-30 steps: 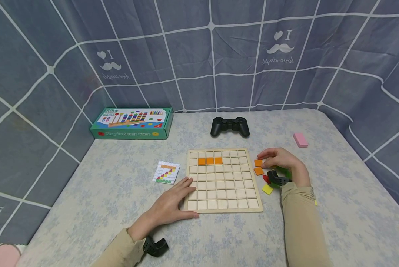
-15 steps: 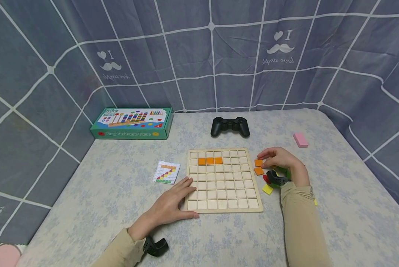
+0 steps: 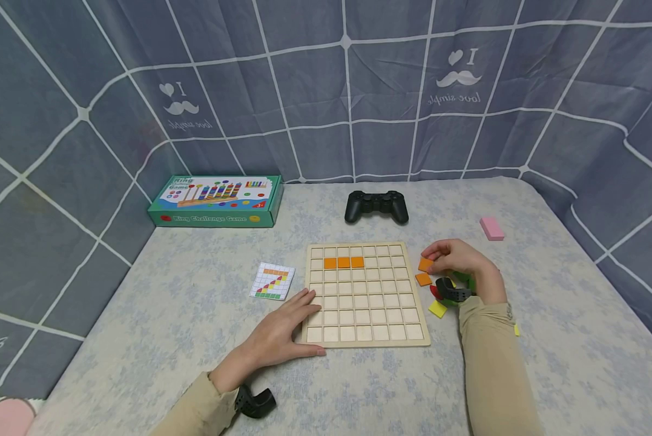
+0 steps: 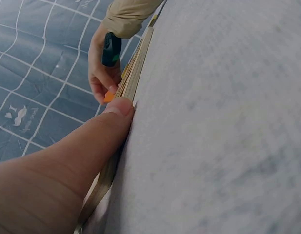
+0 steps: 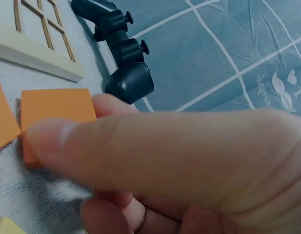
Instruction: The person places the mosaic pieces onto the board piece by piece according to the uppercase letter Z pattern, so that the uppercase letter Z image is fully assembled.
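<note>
Between the thumb and fingers of my right hand (image 3: 456,257) is an orange square tile (image 5: 57,105), pinched and tilted up just right of the wooden grid board (image 3: 353,346). A second orange tile (image 3: 423,279) lies flat beside it. In the board's second row sit three orange tiles (image 3: 344,262) side by side. My left hand (image 3: 282,330) rests with spread, straight fingers on the board's lower left edge, its thumb (image 4: 118,109) along the near rim in the left wrist view. Under and beside my right wrist lie a yellow tile (image 3: 437,309), a red piece (image 3: 435,292) and green pieces, partly hidden.
Left of the board lies a pattern card (image 3: 272,281) with a coloured figure on a grid. Behind stand a green game box (image 3: 217,203) and a black game controller (image 3: 376,207). A pink block (image 3: 491,229) is at the far right. Grey-blue curtains (image 3: 315,91) enclose the table.
My right hand has pinched the upper orange tile and raised it off the cloth, tilting it. The left hand and the board have stayed in place.
</note>
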Action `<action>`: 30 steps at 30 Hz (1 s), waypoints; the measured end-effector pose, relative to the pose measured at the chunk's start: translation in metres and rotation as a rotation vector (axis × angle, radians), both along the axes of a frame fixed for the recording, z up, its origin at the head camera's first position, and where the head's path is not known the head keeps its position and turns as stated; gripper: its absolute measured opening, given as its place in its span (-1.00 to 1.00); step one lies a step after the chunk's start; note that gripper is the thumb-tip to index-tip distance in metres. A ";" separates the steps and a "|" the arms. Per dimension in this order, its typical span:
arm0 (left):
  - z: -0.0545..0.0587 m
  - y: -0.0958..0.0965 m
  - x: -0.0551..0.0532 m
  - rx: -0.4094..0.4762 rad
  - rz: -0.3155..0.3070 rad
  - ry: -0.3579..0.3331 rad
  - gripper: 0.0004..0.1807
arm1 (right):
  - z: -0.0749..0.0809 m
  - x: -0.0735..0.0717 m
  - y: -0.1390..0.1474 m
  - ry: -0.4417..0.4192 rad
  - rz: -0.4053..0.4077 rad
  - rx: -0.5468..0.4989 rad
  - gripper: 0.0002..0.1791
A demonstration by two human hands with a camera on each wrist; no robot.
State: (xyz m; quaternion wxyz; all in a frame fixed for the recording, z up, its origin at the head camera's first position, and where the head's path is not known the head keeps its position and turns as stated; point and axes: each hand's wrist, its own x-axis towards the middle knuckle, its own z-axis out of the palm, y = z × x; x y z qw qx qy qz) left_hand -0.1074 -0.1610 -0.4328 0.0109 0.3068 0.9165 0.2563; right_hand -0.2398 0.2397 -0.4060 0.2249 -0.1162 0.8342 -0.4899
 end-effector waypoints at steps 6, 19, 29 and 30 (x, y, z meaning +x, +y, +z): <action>0.001 0.000 0.000 0.001 0.001 -0.006 -0.10 | 0.003 -0.001 0.001 0.020 0.016 0.020 -0.62; 0.001 0.001 0.000 -0.001 -0.003 0.001 -0.10 | 0.025 0.000 -0.011 0.163 -0.056 0.066 -0.67; 0.000 0.000 0.000 -0.001 0.001 0.003 -0.10 | 0.030 -0.006 -0.040 0.273 -0.135 -0.095 -0.73; 0.000 0.000 0.000 -0.001 0.001 0.003 -0.10 | 0.030 -0.007 -0.043 0.280 -0.137 -0.112 -0.74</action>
